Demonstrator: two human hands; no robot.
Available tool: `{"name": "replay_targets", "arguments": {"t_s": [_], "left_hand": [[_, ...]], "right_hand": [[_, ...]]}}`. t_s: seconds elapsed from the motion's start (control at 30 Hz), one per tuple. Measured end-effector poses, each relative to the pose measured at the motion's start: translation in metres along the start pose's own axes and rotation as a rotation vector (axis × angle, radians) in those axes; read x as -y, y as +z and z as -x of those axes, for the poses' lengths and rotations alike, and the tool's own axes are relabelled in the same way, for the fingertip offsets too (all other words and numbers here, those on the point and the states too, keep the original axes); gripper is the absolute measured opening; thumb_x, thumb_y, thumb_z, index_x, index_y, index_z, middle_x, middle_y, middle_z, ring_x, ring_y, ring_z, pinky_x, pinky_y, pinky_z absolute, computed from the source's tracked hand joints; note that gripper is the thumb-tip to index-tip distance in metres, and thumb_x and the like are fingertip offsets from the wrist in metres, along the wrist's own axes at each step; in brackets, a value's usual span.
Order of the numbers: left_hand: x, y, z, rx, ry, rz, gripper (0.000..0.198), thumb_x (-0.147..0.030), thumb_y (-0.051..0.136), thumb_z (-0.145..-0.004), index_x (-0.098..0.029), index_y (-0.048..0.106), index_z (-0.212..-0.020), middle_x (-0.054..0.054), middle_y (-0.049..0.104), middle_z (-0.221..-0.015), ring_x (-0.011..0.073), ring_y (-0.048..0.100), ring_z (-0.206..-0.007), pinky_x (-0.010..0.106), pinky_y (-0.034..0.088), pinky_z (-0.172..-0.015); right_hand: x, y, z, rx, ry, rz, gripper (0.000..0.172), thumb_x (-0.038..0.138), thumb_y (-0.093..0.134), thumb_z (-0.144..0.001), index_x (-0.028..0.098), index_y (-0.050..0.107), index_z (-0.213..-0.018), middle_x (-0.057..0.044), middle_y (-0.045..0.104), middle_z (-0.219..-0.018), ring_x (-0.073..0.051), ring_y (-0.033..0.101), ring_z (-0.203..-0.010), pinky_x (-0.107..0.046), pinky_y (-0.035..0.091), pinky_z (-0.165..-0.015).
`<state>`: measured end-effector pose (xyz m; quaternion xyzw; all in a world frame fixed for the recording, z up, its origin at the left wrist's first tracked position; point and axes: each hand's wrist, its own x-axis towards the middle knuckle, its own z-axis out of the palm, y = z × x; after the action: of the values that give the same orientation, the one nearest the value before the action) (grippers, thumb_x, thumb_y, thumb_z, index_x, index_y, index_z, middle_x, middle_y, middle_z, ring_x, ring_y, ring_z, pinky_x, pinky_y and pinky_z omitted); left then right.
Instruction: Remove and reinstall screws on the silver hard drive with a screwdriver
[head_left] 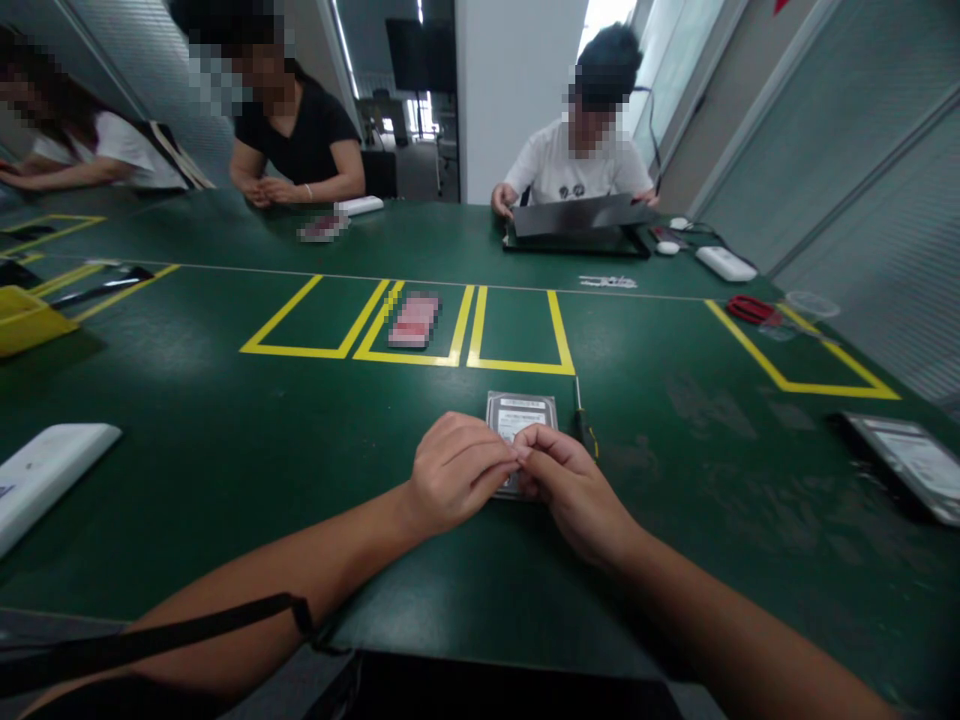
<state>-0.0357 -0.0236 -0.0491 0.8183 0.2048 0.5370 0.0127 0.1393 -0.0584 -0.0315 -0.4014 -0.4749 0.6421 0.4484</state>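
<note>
A hard drive point(522, 415) with a white label lies flat on the green table point(225, 430) in front of me. My left hand point(456, 472) and my right hand point(571, 490) meet over its near end, fingers curled and pressed together fingertip to fingertip. What they pinch is hidden. A screwdriver point(582, 420) lies just right of the drive, beside my right hand.
Yellow tape boxes point(517, 366) mark the table beyond the drive; one holds a blurred pink item point(414, 320). Another hard drive point(911, 460) lies far right, a white device point(45, 470) far left, a yellow bin point(22, 318) beyond. Three people sit across; one uses a laptop point(577, 222).
</note>
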Motion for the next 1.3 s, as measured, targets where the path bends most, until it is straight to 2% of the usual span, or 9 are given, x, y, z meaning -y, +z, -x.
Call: {"name": "replay_targets", "arguments": {"t_s": [0.27,0.57,0.73,0.87,1.1,1.3], "left_hand": [[-0.001,-0.002,-0.001,0.026,0.000,0.017,0.017,-0.015,0.071,-0.086,-0.020,0.067,-0.102,0.003,0.074,-0.091,0.0172,0.069,-0.085,0.033,0.054,-0.079],[-0.002,-0.002,-0.004,0.046,-0.013,0.023,0.012,-0.015,0.067,-0.088,-0.019,0.066,-0.100,0.003,0.074,-0.088,0.0169,0.067,-0.080,0.034,0.054,-0.077],[-0.003,-0.002,-0.005,0.038,-0.038,0.053,0.013,-0.014,0.067,-0.088,-0.018,0.066,-0.100,0.004,0.073,-0.086,0.0169,0.066,-0.081,0.033,0.054,-0.076],[-0.004,-0.001,-0.007,0.011,-0.098,0.095,0.006,-0.018,0.066,-0.090,-0.017,0.066,-0.096,0.004,0.071,-0.083,0.0168,0.064,-0.079,0.033,0.054,-0.075],[-0.006,0.000,-0.006,0.030,-0.197,0.213,0.005,-0.019,0.063,-0.092,-0.018,0.066,-0.095,0.004,0.070,-0.084,0.0165,0.063,-0.079,0.034,0.050,-0.076],[-0.007,0.000,-0.006,0.024,-0.192,0.182,0.003,-0.018,0.064,-0.092,-0.018,0.066,-0.094,0.003,0.068,-0.082,0.0161,0.061,-0.078,0.034,0.049,-0.076]], "right_hand": [[0.003,-0.005,0.000,0.006,-0.014,0.044,0.024,0.038,0.068,-0.087,0.016,0.060,-0.082,0.004,0.048,-0.067,-0.008,0.039,-0.061,-0.022,0.030,-0.058],[0.012,-0.011,-0.001,0.073,-0.007,0.139,0.036,0.049,0.074,-0.082,0.015,0.063,-0.082,0.001,0.053,-0.073,-0.010,0.045,-0.067,-0.023,0.033,-0.063],[0.010,-0.011,-0.001,0.109,-0.023,0.126,0.036,0.050,0.070,-0.086,0.015,0.061,-0.086,0.001,0.053,-0.076,-0.010,0.045,-0.069,-0.023,0.035,-0.064],[0.007,-0.012,-0.002,0.123,-0.029,0.134,0.036,0.051,0.066,-0.089,0.016,0.059,-0.086,0.001,0.050,-0.076,-0.010,0.043,-0.070,-0.023,0.033,-0.064],[0.008,-0.015,-0.002,0.135,-0.047,0.167,0.036,0.051,0.064,-0.091,0.016,0.058,-0.085,0.001,0.047,-0.074,-0.010,0.041,-0.068,-0.023,0.031,-0.063],[0.008,-0.014,-0.001,0.113,-0.056,0.183,0.033,0.048,0.065,-0.091,0.015,0.059,-0.086,0.002,0.049,-0.074,-0.010,0.041,-0.067,-0.023,0.032,-0.061]]}}
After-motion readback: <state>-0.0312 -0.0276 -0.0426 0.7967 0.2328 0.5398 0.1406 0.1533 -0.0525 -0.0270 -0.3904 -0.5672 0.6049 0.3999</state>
